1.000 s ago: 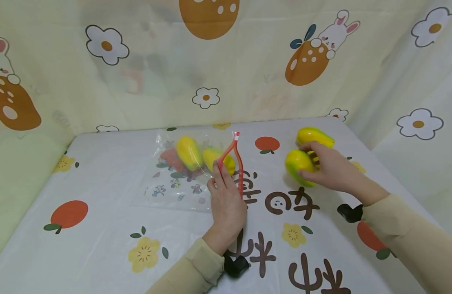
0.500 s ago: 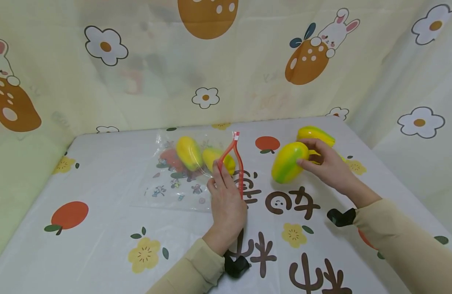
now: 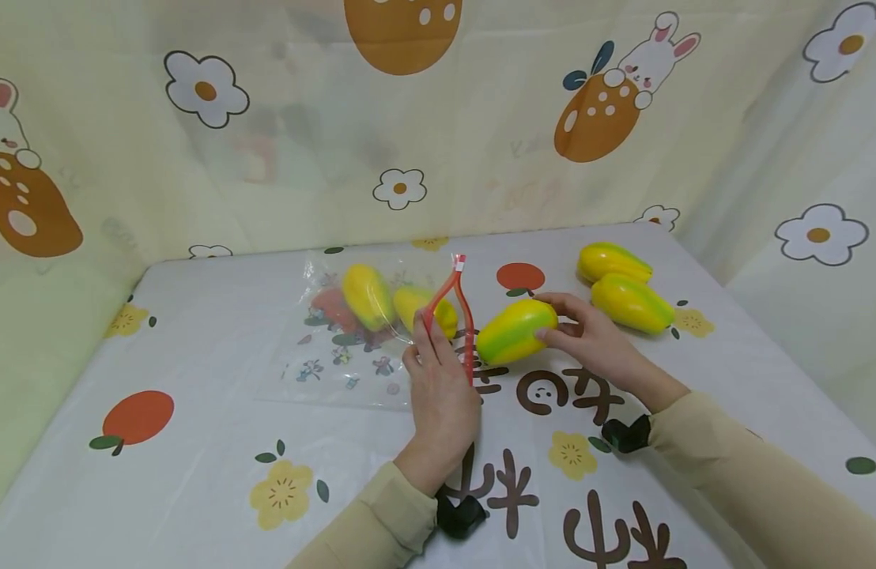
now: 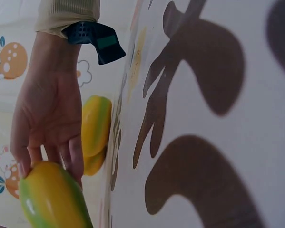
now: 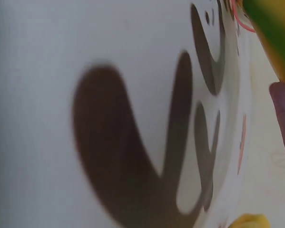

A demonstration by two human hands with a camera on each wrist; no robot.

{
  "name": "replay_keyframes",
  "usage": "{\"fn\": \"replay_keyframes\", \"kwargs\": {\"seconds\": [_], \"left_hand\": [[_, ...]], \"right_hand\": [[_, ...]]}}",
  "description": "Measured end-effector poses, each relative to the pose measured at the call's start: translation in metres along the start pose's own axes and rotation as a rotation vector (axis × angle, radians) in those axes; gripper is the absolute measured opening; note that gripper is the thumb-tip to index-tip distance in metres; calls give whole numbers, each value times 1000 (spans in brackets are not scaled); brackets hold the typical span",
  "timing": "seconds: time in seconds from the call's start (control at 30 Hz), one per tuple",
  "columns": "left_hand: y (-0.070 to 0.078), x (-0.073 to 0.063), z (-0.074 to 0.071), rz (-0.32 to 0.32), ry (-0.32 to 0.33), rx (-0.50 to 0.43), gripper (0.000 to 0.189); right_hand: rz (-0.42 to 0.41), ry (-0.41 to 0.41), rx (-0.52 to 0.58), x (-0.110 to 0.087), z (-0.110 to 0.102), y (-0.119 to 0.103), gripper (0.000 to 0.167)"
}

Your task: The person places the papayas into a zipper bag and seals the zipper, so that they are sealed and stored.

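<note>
My right hand [image 3: 587,340] grips a yellow papaya with a green stripe [image 3: 516,332] by its right end, just above the table. The papaya's left end is close to the red zip edge [image 3: 468,324] of a clear plastic bag [image 3: 303,387]. My left hand [image 3: 443,395] holds that edge, and the bag's mouth gapes to the right. Two papayas [image 3: 367,296] lie inside the bag. In the left wrist view the right hand [image 4: 52,114] holds the papaya [image 4: 52,197] with thumb and fingers. Only part of the papaya [image 5: 278,28] and a finger [image 5: 284,109] show in the right wrist view.
Two more papayas [image 3: 632,303] lie together at the table's back right. A white printed cloth [image 3: 196,482] covers the table, its fruits and flowers being flat print. A patterned curtain [image 3: 303,158] hangs behind, and another curtain side [image 3: 801,316] borders the right.
My right hand has lifted the papaya from the group on the right and carried it leftward to the bag's mouth. The left hand and bag have stayed in place.
</note>
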State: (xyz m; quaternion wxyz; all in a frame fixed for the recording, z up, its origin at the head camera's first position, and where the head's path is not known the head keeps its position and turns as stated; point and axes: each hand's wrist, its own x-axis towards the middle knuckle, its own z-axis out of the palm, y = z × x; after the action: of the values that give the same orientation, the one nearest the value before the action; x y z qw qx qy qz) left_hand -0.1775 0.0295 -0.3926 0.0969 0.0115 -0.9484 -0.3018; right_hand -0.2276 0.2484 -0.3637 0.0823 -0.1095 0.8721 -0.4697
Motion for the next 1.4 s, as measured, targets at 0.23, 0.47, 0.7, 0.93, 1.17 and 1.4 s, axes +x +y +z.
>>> {"fn": "replay_keyframes", "kwargs": {"seconds": [0.23, 0.47, 0.7, 0.93, 1.17, 1.4], "left_hand": [[0, -1, 1, 12, 6, 14, 108], [-2, -2, 1, 27, 16, 13, 103], [-2, -3, 2, 43, 38, 15, 102], [-3, -3, 3, 88, 101, 29, 101], [-3, -2, 3, 81, 86, 33, 102], [-2, -2, 3, 91, 102, 41, 99]], "right_hand": [[1, -31, -58, 9, 12, -4, 59], [28, -48, -80, 17, 18, -7, 61], [51, -42, -65, 28, 23, -9, 62], [45, -10, -62, 31, 33, -13, 58], [50, 5, -63, 39, 42, -16, 56], [53, -12, -63, 50, 47, -18, 58]]}}
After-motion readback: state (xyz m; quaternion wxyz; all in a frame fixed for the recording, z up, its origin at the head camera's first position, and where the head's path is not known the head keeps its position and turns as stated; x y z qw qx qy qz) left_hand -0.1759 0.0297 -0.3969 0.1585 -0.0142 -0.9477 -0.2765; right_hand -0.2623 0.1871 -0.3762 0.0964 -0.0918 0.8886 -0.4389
